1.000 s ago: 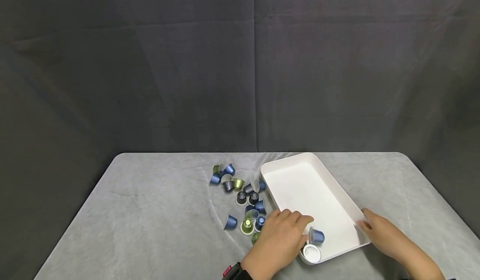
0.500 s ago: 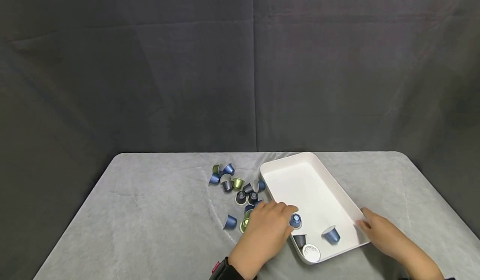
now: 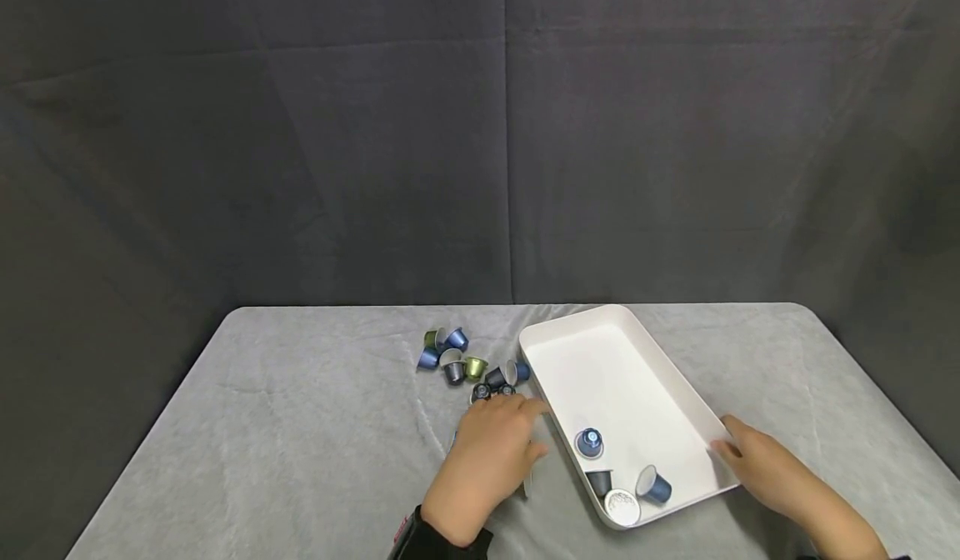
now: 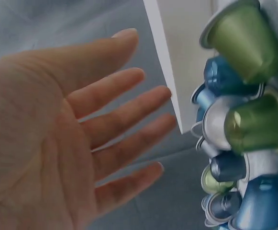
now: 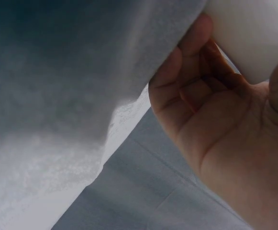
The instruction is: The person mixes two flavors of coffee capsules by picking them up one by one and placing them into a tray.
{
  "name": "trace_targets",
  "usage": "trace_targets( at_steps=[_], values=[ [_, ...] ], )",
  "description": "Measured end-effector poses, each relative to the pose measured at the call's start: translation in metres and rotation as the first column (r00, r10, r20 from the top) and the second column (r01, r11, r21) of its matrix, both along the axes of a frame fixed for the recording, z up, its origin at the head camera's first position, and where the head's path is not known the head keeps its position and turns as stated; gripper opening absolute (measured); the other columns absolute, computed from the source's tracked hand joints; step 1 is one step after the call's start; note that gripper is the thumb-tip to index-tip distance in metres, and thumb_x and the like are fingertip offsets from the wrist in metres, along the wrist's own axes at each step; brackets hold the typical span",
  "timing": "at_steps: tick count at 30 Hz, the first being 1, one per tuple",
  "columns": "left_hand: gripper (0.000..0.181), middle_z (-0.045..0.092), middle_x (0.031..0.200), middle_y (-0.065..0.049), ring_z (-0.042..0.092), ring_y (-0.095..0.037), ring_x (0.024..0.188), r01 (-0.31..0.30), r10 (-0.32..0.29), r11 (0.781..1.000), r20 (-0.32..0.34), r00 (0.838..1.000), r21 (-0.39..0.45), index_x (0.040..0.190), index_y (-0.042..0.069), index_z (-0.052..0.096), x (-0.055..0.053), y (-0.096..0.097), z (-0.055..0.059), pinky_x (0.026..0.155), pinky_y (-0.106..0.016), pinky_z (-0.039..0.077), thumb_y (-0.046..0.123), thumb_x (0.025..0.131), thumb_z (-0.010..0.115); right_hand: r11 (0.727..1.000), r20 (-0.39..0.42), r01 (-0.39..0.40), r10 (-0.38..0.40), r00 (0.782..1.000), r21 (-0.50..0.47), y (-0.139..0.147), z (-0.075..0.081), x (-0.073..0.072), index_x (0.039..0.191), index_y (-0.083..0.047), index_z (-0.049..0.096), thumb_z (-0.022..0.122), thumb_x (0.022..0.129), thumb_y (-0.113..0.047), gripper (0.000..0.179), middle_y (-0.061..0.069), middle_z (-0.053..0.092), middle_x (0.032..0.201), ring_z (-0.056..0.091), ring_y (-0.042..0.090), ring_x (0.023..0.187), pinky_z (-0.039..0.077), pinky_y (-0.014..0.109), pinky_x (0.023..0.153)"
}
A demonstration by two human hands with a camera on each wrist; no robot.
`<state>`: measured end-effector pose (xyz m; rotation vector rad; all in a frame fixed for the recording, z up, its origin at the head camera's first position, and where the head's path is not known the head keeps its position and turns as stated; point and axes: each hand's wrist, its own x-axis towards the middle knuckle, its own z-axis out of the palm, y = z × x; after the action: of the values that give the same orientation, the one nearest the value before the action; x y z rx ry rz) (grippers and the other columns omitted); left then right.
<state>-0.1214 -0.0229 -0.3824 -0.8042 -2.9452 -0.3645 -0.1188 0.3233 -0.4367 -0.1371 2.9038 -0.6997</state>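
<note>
My left hand [image 3: 489, 458] hovers over the near end of a pile of coffee capsules, hiding some of them. In the left wrist view its fingers are spread and loosely straight with nothing in them, beside green capsules [image 4: 248, 43] and a blue capsule [image 4: 263, 203]. My right hand [image 3: 761, 467] grips the right side of a white tray [image 3: 618, 368], thumb over the rim. Near the tray's front left corner lie a dark blue capsule [image 3: 590, 442], a grey capsule [image 3: 599, 482], one with its white lid [image 3: 622, 507] up, and a tipped blue capsule [image 3: 655, 487].
Left of the tray, more capsules lie on the grey cloth, among them a green one [image 3: 476, 367], a dark one [image 3: 454, 372] and blue ones [image 3: 429, 358]. The grey-covered table [image 3: 300, 427] ends before a dark curtain [image 3: 375, 168].
My left hand let go of a dark blue capsule in the tray and moved left, back over the pile. The blue capsule in the tray rolled and turned. The right hand stayed on the tray.
</note>
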Motion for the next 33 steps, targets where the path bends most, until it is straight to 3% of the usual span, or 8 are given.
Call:
trace_targets(
  at_steps=[5, 9, 15, 22, 28, 33],
  values=[
    [0.049, 0.066, 0.122, -0.006, 0.061, -0.027, 0.113, -0.079, 0.077, 0.997, 0.146, 0.986, 0.008, 0.127, 0.011, 0.065, -0.005, -0.014, 0.006, 0.094, -0.044, 0.048, 0.03, 0.084, 0.079, 1.0, -0.006, 0.003, -0.003, 1.0, 0.009, 0.0, 0.0, 0.0, 0.101, 0.005, 0.054, 0.054, 0.099, -0.007, 0.013, 0.013, 0.062, 0.088, 0.054, 0.025, 0.079, 0.048, 0.046, 0.068],
    [0.045, 0.068, 0.114, -0.008, 0.063, -0.028, 0.106, -0.132, 0.126, 0.991, 0.202, 0.971, 0.017, 0.12, 0.009, 0.068, -0.009, -0.027, 0.005, 0.089, -0.044, 0.05, 0.024, 0.08, 0.083, 1.0, -0.005, 0.007, -0.007, 1.0, 0.01, 0.0, 0.0, 0.0, 0.101, 0.006, 0.054, 0.054, 0.099, -0.007, 0.014, 0.014, 0.061, 0.086, 0.055, 0.026, 0.079, 0.048, 0.048, 0.068],
    [0.04, 0.068, 0.1, -0.005, 0.064, -0.028, 0.095, -0.176, 0.167, 0.984, 0.231, 0.959, 0.02, 0.112, 0.009, 0.07, -0.012, -0.037, 0.003, 0.079, -0.043, 0.051, 0.024, 0.077, 0.084, 1.0, 0.009, 0.012, -0.012, 1.0, -0.005, -0.001, 0.001, 0.001, 0.103, 0.008, 0.055, 0.054, 0.098, -0.006, 0.015, 0.02, 0.065, 0.093, 0.06, 0.029, 0.086, 0.05, 0.051, 0.071],
    [0.038, 0.069, 0.101, -0.003, 0.064, -0.028, 0.094, -0.23, 0.221, 0.973, 0.273, 0.936, 0.001, 0.11, 0.011, 0.07, -0.013, -0.042, 0.005, 0.079, -0.046, 0.05, 0.025, 0.077, 0.084, 1.0, 0.033, 0.012, -0.011, 0.999, -0.011, -0.001, 0.002, 0.0, 0.107, 0.011, 0.054, 0.052, 0.1, -0.007, 0.019, 0.024, 0.065, 0.098, 0.062, 0.031, 0.09, 0.05, 0.052, 0.073],
    [0.038, 0.069, 0.098, -0.004, 0.065, -0.028, 0.092, -0.271, 0.262, 0.963, 0.267, 0.927, -0.005, 0.109, 0.011, 0.069, -0.015, -0.048, 0.002, 0.077, -0.046, 0.05, 0.024, 0.077, 0.085, 1.0, 0.045, 0.011, -0.01, 0.999, -0.012, -0.001, 0.003, -0.001, 0.107, 0.01, 0.053, 0.052, 0.1, -0.008, 0.019, 0.024, 0.064, 0.098, 0.06, 0.029, 0.088, 0.05, 0.049, 0.071],
    [0.038, 0.069, 0.102, -0.006, 0.066, -0.028, 0.094, -0.275, 0.262, 0.962, 0.309, 0.914, -0.002, 0.11, 0.009, 0.069, -0.017, -0.052, -0.002, 0.075, -0.046, 0.052, 0.015, 0.076, 0.085, 1.0, 0.034, 0.001, -0.001, 0.999, -0.005, -0.001, 0.004, 0.0, 0.105, 0.01, 0.052, 0.052, 0.1, -0.007, 0.018, 0.018, 0.063, 0.092, 0.057, 0.027, 0.085, 0.049, 0.047, 0.07]
  ],
)
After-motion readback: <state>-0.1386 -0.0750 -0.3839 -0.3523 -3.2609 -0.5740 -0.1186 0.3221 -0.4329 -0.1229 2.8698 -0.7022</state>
